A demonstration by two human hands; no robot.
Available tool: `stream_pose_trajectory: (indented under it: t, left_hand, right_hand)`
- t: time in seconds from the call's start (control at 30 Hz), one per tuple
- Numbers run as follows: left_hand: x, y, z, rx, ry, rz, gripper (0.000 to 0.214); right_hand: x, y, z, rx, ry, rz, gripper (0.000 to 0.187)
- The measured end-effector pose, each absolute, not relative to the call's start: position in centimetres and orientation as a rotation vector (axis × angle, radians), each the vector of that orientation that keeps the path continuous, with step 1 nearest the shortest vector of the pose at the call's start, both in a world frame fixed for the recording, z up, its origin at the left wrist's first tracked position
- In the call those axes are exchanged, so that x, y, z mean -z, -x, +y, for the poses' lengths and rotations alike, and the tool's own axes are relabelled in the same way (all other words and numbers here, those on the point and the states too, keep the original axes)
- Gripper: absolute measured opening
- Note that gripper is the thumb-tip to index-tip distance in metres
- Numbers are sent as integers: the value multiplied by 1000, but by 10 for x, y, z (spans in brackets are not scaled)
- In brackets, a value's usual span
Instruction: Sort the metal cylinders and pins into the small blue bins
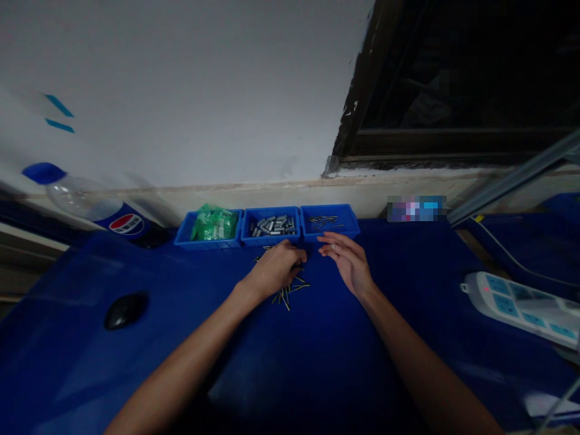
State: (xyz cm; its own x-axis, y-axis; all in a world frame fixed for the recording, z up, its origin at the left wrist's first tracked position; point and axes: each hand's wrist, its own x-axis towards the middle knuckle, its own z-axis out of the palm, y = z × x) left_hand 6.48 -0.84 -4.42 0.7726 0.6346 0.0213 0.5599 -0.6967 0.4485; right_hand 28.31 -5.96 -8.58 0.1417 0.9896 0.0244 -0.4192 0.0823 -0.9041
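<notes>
Left hand [280, 266] curled over loose slim pieces [284, 295], right hand [351, 261] slack beside them

At the back left corner of the tabletop [290, 374] is a bottle [127, 223] with a blue cap; nearer the left edge lies a black mouse [123, 311]. Along the back edge, three blue trays stand in a row: the left tray [212, 245] holds green bags [212, 226], the middle tray [254, 241] short metal cylinders [275, 225].

In front of the middle tray, the left hand bends its fingers down toward the tabletop. Its knuckles hide the fingertips, so I cannot tell whether anything is pinched there. The loose slim pieces lie beneath and just to the near-edge side of those fingers, long axes crossing: one runs roughly parallel to the back edge, another points toward the near edge. Of the two, the left hand is closer to them.

Just apart on the right, the right hand has its fingers extended and looks empty, near the front of the right tray [351, 225], which holds similar slim pieces. Toward the right edge lies a white power strip [521, 308].
</notes>
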Motion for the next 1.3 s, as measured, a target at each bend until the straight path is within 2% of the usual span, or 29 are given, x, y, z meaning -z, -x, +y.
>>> stream_pose_trajectory:
  t: [0.1,0.4,0.57,0.87,1.3]
  left_hand:
    - [44,-67,-9,-215,-2590,879,28]
    - [46,-69,-8,-99,-2756,832,30]
    - [45,-68,-9,-314,-2606,857,35]
    - [36,-71,-9,-809,-2276,898,16]
    - [39,-74,-11,-864,-2078,923,13]
  right_hand:
    - [87,-284,-60,-1255,912,-819,22]
    - [87,-284,-58,-1271,890,-825,22]
    - [89,-286,-58,-1278,875,-824,22]
    - [94,-284,-56,-1248,941,-856,18]
    - [99,-287,-58,-1268,982,-1030,23]
